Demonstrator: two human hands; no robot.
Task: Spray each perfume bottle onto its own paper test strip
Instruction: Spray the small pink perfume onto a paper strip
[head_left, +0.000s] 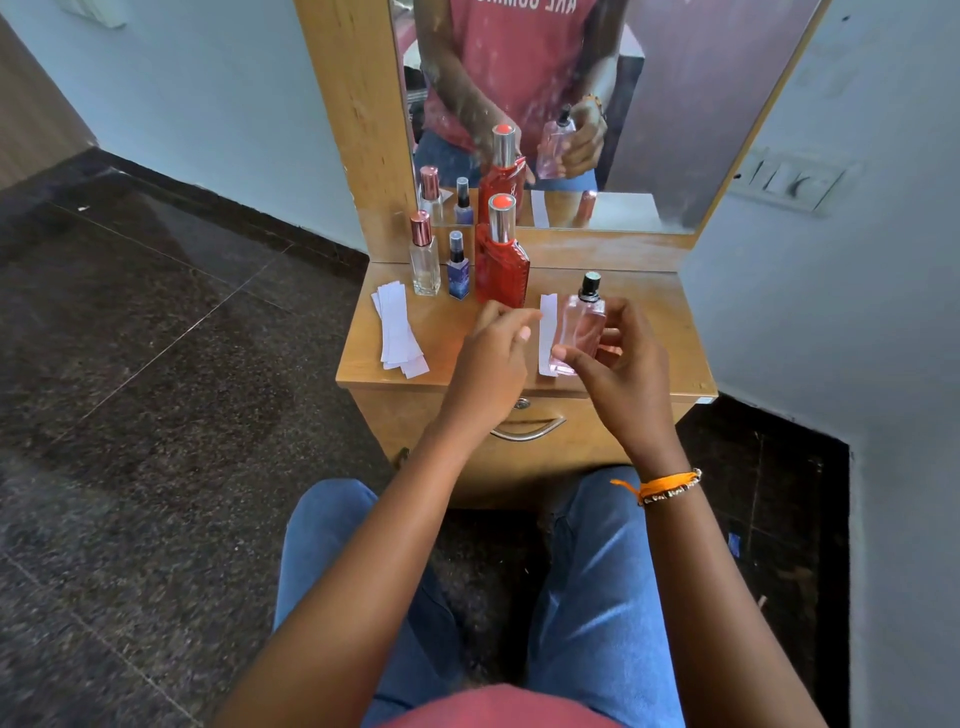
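My right hand (623, 374) grips a pink perfume bottle (579, 322) with a black sprayer, holding it upright just above the wooden dresser top (654, 332). A single white paper strip (547, 317) lies on the wood right beside the bottle, on its left. My left hand (488, 364) hovers left of that strip, its loosely bent fingers reaching to the strip's upper edge and holding nothing I can make out. Along the back stand a clear bottle with a rose cap (425, 260), a small blue bottle (458, 270) and a tall red bottle (501, 265).
A loose pile of several white paper strips (397, 327) lies at the dresser's left side. A mirror (675, 104) rises behind the bottles. A drawer with a metal handle (527, 431) faces my knees. Dark stone floor surrounds the dresser.
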